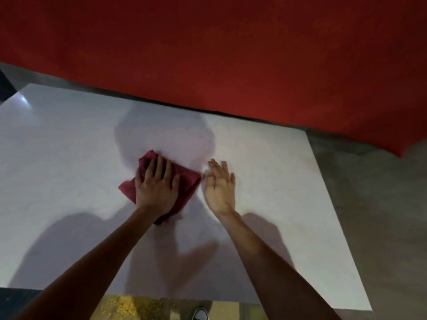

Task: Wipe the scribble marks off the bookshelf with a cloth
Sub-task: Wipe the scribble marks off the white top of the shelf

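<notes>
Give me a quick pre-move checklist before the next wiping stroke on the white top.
1. Left hand flat on the red cloth: ok.
2. Cloth lying on the white surface: ok.
3. Right hand off the cloth, open beside it: ok.
4. Nothing else on the surface in the stroke's path: ok.
5. Scribble marks left to wipe: cannot tell, none clearly visible.

The white bookshelf top (265,158) carries a crumpled maroon cloth (187,181) near its middle, toward the far edge.
</notes>
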